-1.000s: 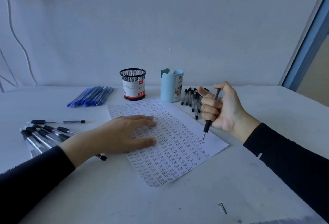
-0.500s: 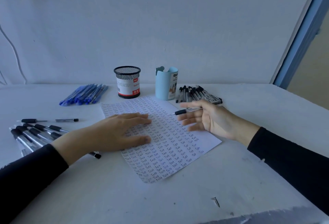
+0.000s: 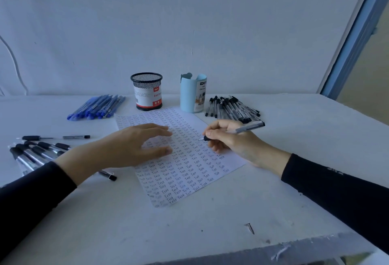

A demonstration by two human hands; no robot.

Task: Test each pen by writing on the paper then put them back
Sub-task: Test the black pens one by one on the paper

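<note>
A sheet of paper (image 3: 189,180) covered with rows of the word "Test" lies tilted in the middle of the table. My left hand (image 3: 130,146) rests flat on its left part, fingers spread. My right hand (image 3: 229,138) grips a black-tipped pen (image 3: 248,127) in a writing hold, its tip just over the paper's right side. A pile of black pens (image 3: 231,107) lies behind the right hand. Blue pens (image 3: 96,107) lie at the back left. More black pens (image 3: 35,153) lie at the left edge.
A black mesh pen cup (image 3: 147,91) and a light blue pen holder (image 3: 192,93) stand behind the paper. One pen lies apart in pieces (image 3: 54,137) at the left. A small nail (image 3: 250,228) lies near the table's front edge.
My right hand turned the pen from upright in a fist to a writing hold and lowered its tip to the paper's right side. The left hand stayed flat on the sheet.
</note>
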